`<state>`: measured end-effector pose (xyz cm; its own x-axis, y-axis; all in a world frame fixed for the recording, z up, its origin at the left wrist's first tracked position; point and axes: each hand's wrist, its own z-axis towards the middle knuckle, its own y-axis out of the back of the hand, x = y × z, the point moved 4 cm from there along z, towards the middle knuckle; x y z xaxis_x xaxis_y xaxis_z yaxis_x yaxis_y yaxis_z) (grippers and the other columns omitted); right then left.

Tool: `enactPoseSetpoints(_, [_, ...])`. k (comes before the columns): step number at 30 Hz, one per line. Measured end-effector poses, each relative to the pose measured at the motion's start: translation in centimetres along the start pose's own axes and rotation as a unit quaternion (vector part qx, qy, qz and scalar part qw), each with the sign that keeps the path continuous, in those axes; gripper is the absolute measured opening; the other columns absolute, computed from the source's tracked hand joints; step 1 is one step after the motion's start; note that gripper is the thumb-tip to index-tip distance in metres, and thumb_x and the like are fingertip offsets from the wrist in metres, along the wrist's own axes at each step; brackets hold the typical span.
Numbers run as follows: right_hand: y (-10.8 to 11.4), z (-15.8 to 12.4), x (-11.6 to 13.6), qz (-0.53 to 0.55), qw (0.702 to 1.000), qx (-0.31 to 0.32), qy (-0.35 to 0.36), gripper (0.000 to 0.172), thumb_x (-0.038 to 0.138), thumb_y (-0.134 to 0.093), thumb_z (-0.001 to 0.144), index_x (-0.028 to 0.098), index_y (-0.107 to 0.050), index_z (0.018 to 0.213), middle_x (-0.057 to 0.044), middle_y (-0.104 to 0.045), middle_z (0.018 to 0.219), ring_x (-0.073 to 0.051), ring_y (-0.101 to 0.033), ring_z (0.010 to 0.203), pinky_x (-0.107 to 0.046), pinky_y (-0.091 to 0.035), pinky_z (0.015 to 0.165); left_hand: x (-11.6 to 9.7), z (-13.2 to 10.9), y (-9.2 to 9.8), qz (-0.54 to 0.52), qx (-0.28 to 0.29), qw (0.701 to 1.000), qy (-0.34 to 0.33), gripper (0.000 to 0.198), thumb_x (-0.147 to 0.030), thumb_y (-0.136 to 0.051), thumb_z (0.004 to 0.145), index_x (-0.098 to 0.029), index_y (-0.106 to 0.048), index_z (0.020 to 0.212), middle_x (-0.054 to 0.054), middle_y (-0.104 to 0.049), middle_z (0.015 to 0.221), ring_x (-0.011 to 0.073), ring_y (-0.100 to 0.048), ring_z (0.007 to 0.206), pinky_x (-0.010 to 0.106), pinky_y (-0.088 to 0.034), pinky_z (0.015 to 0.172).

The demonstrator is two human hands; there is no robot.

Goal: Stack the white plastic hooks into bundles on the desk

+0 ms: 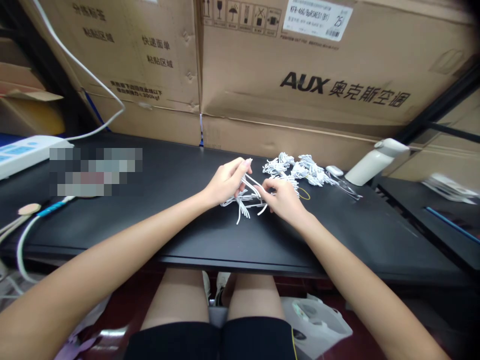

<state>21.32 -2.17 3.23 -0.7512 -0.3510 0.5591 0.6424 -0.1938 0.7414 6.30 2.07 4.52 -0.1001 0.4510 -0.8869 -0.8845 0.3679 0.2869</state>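
My left hand [231, 181] is closed in a pinch on thin white wire-like strands [252, 185] above the middle of the black table. To its right, my right hand [281, 199] pinches the other end of these strands, its fingertips close to the left ones. Below and between both hands lies a loose spread of white strands [243, 206], with one curved yellowish end by the right fingers. Several bundles of the same white strands [296, 167] are heaped just behind my right hand. Whether the strands are coated wire or cord, I cannot tell.
A yellow rubber band [304, 194], glasses [347, 189], a small white case [334, 171] and a white bottle [375, 162] lie or stand to the right. On the left are a power strip [35, 150] and cables. Large cardboard boxes [330, 85] line the back of the table.
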Motion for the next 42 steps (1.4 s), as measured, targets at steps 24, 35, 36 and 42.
enactPoseSetpoints(24, [0.30, 0.20, -0.31, -0.061, 0.996, -0.055, 0.028, 0.048, 0.049, -0.052, 0.085, 0.019, -0.043, 0.049, 0.000, -0.049, 0.052, -0.012, -0.041, 0.051, -0.027, -0.030, 0.056, -0.03, -0.29, -0.18, 0.030, 0.015, 0.999, -0.009, 0.038, -0.052, -0.037, 0.091, -0.018, -0.052, 0.083, -0.005, -0.049, 0.050, 0.0070, -0.044, 0.036, 0.017, -0.036, 0.039])
enactPoseSetpoints(35, [0.02, 0.21, -0.44, -0.038, 0.999, -0.023, 0.002, 0.045, 0.043, -0.056, 0.084, 0.018, -0.045, 0.048, 0.001, -0.049, 0.047, -0.011, -0.041, 0.048, -0.026, -0.031, 0.054, -0.19, -0.35, -0.16, 0.030, 0.013, 0.999, -0.008, 0.037, -0.052, -0.037, 0.091, -0.018, -0.052, 0.084, -0.005, -0.049, 0.050, 0.0070, -0.045, 0.037, 0.018, -0.037, 0.040])
enactPoseSetpoints(36, [-0.02, 0.21, -0.50, -0.035, 0.999, -0.019, 0.001, 0.045, 0.043, -0.055, 0.084, 0.018, -0.045, 0.048, 0.001, -0.050, 0.047, -0.011, -0.042, 0.048, -0.026, -0.031, 0.054, -0.21, -0.35, -0.16, 0.029, 0.012, 0.999, -0.008, 0.037, -0.052, -0.037, 0.091, -0.018, -0.052, 0.084, -0.005, -0.049, 0.050, 0.0070, -0.044, 0.037, 0.018, -0.037, 0.040])
enactPoseSetpoints(42, [-0.45, 0.21, -1.00, -0.009, 0.999, 0.022, -0.027, 0.045, 0.046, -0.052, 0.085, 0.019, -0.046, 0.049, 0.000, -0.055, 0.047, -0.012, -0.046, 0.044, -0.025, -0.033, 0.050, -0.11, -0.30, -0.17, 0.021, 0.009, 1.000, -0.003, 0.038, -0.052, -0.037, 0.091, -0.018, -0.052, 0.083, -0.005, -0.048, 0.049, 0.0076, -0.045, 0.036, 0.018, -0.036, 0.039])
